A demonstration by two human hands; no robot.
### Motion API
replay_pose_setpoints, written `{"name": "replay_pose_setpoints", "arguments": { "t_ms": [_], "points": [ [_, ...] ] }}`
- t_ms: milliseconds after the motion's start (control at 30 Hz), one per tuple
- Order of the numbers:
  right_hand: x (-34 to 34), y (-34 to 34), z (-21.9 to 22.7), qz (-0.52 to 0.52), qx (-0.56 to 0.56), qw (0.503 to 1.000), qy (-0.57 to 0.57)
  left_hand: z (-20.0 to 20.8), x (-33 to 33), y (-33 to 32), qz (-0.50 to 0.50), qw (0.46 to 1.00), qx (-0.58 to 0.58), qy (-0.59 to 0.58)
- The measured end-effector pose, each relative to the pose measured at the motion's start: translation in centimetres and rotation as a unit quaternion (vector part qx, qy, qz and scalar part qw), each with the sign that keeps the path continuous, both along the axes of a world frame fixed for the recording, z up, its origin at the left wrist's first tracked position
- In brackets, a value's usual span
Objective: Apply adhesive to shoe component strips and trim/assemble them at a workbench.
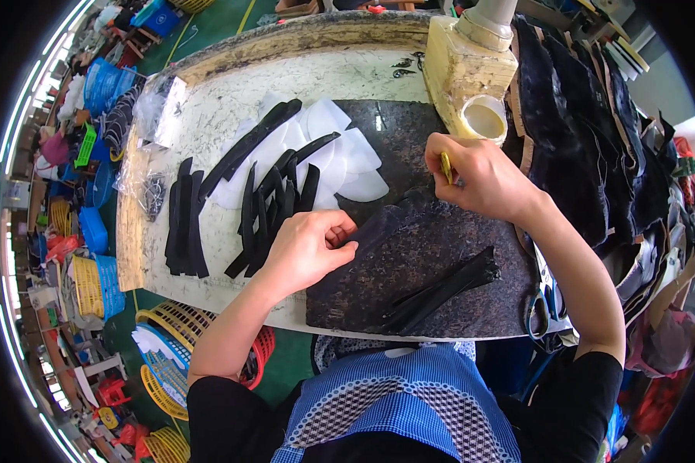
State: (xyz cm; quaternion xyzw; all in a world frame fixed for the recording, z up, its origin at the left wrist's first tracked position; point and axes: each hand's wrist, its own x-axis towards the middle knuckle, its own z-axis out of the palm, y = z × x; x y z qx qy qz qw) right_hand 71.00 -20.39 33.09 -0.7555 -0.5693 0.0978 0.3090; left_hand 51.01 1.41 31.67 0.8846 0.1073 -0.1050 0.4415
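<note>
A curved black strip (386,228) with a wavy edge lies on the dark speckled stone slab (378,289). At its left end, the curled thumb and fingers of my left hand (310,241) are closed on it. Over its right end, my right hand (475,174) is wrapped round a small yellow tool (445,167); the rest of that tool is hidden, so its kind cannot be told. Nearer my body, a bundle of narrow black strips (444,292) lies slantwise on the slab.
More black strips (185,220) and thin white sheets (336,147) lie on the left. A cream machine housing (471,73) with a round opening stands at the back. Scissors (544,297) rest by the right edge, near dark hide-like sheets (560,131). Baskets (170,332) stand below.
</note>
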Motion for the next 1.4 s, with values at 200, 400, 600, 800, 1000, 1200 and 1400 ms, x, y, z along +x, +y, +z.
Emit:
{"name": "replay_pose_setpoints", "arguments": {
  "t_ms": [200, 400, 600, 800, 1000, 1200, 1400],
  "points": [
    [-0.4, 0.2, 0.0, 0.003, 0.013, 1.0, -0.016, 0.2, -0.5, 0.8, -0.001, 1.0, -0.009, 0.002],
    [0.6, -0.3, 0.5, -0.024, 0.001, 0.999, 0.026, -0.6, -0.5, 1.0, 0.028, 0.998, -0.046, 0.022],
    [-1.2, 0.7, -0.1, 0.038, 0.043, 0.998, 0.032, -0.2, 0.1, 0.8, 0.025, 0.999, 0.003, 0.035],
    [-1.1, 0.3, -0.5, -0.002, 0.024, 1.0, 0.014, -0.5, -0.6, 2.1, 0.026, 0.994, -0.065, 0.089],
    [0.3, 0.6, 1.1, -0.037, 0.028, 0.999, 0.001, 0.0, -0.6, 0.8, 0.025, 0.998, 0.027, 0.047],
    [-0.3, 1.9, -0.2, 0.022, 0.019, 0.999, 0.039, -0.4, -1.3, -0.2, 0.01, 0.99, 0.126, -0.058],
    [1.3, 1.7, 2.2, -0.028, -0.042, 0.999, 0.02, -0.8, -1.4, 0.2, 0.018, 0.991, 0.111, -0.069]
  ]
}}
